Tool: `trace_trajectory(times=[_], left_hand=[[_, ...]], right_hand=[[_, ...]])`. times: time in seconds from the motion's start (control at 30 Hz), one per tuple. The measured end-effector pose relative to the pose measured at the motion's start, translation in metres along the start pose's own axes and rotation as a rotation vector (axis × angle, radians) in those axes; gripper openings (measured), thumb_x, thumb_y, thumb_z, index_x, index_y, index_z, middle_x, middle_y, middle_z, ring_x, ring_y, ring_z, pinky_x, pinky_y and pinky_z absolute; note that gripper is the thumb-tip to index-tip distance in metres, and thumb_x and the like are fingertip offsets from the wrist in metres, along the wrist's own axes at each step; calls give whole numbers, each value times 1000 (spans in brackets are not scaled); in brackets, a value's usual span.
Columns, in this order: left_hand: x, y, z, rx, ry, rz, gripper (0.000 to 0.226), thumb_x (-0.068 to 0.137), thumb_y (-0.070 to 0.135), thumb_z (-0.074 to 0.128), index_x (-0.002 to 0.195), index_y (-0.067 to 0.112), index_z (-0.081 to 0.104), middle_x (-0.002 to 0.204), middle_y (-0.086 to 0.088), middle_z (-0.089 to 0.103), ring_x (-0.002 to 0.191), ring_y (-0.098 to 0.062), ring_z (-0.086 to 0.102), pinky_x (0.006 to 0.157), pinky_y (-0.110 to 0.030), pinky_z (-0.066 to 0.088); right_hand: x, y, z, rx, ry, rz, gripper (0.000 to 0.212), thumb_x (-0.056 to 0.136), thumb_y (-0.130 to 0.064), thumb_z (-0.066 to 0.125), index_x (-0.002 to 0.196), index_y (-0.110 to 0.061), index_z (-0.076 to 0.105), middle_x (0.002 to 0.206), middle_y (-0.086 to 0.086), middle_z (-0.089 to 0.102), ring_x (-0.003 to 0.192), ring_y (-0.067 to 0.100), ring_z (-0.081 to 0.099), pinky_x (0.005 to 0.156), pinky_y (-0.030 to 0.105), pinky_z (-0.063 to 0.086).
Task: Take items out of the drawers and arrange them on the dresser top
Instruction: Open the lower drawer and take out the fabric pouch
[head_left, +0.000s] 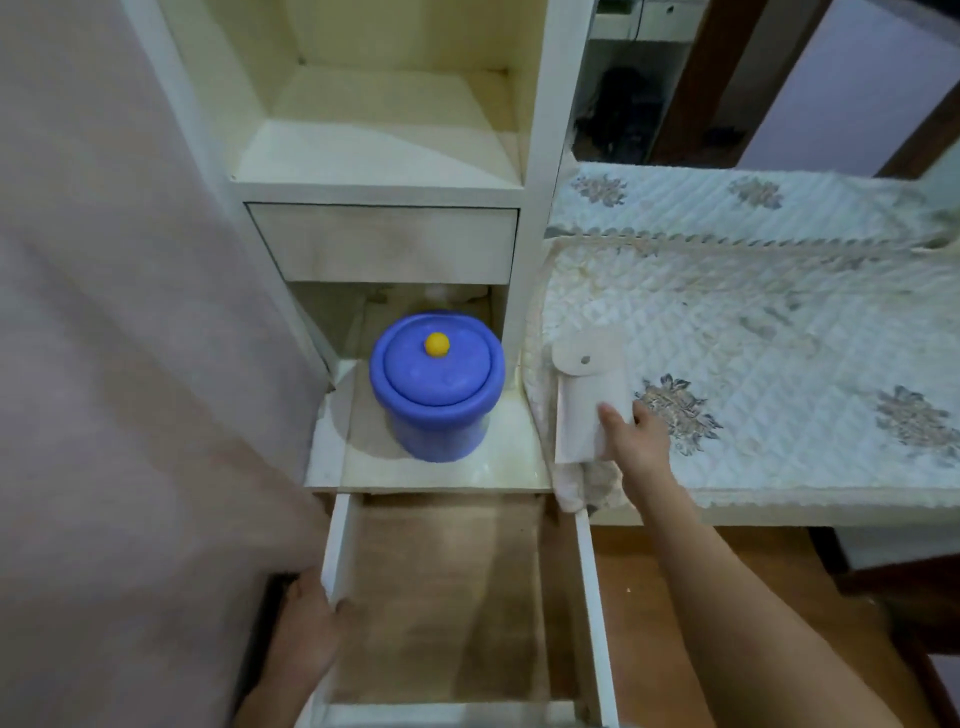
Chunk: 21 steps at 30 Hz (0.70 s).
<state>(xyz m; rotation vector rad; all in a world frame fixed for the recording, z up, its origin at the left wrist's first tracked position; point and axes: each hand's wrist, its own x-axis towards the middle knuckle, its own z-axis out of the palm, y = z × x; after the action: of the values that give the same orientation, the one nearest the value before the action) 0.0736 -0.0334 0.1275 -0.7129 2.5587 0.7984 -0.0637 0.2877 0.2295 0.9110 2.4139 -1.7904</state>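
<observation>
Head view, looking down, and the right hand (636, 434) is out over the quilted cover (779, 322) on the dresser top, fingers (610, 418) spread across the lower half of a white snap pouch (589, 400). The thumb sits on the pouch's right edge, the fingertips lie flat on its front face, and the rounded flap with the metal snap lies beyond the fingertips, clear of them. Whether this is a pinch or just a press from above is hard to call; the underside of the hand is hidden.

My read on the pouch: light, soft-sided, probably a little slick, nothing fragile. It lies close to the cover's left edge, so a grip across the body, thumb on one long edge and fingers on the other, looks the safest hold; pulling by the flap could pop the snap.

Over on the other side, the left hand (311, 623) is curled over the left wall of the open drawer (441, 597), fingers hooked inside the rim, gripping it. The drawer floor looks bare from here.

Left of the pouch and past the left hand's fingertips, a blue lidded container (436, 384) with a yellow knob stands in the open cubby above the drawer, well apart from both hands. Rigid plastic by the look, lid possibly loose, so take it round the body, not by the knob.
</observation>
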Motion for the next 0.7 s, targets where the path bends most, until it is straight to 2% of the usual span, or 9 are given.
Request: trace_trajectory(times=[0.07,0.13,0.23,0.3,0.37,0.53,0.7], left_hand=[[2,0,0,-45,-6,-5,51,78,6,63,122,-9,43,122,-29,52,115,-40,50,99,-43,41],[2,0,-1,-97,-6,-14,43,77,4,62,116,-6,47,116,-26,56,109,-38,53,96,-44,44],[0,3,0,-119,13,-50,35,78,4,61,110,-3,49,109,-22,58,103,-37,56,89,-41,46],[-2,5,0,-109,23,-64,37,79,5,60,113,-3,47,110,-22,57,101,-38,57,86,-40,47],[-2,4,2,-100,25,-55,45,79,6,59,121,-2,43,114,-23,56,103,-38,57,89,-42,48],[-4,3,5,-90,33,-57,56,78,5,60,129,-2,38,120,-24,53,106,-39,55,93,-45,47],[-9,8,3,-83,16,-55,41,80,5,60,117,-4,46,115,-24,55,104,-37,55,89,-39,46]], right_hand=[[23,-5,9,-48,10,-2,33,87,-19,57,113,1,57,114,23,63,103,38,60,93,54,48],[38,-8,15,-163,51,-12,42,87,-19,58,123,0,50,124,22,58,111,36,55,99,48,44],[42,-4,19,-522,88,-131,64,84,-29,61,137,-10,33,140,19,42,128,37,38,104,50,34],[36,3,25,-711,18,-236,72,80,-42,62,139,-17,30,146,16,33,132,38,29,106,52,29],[30,11,31,-830,-72,-261,75,79,-50,59,140,-22,26,151,13,21,136,37,20,109,51,23],[40,18,39,-863,-71,-273,66,88,-46,48,143,-23,21,156,12,9,140,35,10,113,52,16],[61,7,36,-932,-127,-242,65,90,-48,44,144,-22,18,157,12,6,142,34,7,114,51,18]])
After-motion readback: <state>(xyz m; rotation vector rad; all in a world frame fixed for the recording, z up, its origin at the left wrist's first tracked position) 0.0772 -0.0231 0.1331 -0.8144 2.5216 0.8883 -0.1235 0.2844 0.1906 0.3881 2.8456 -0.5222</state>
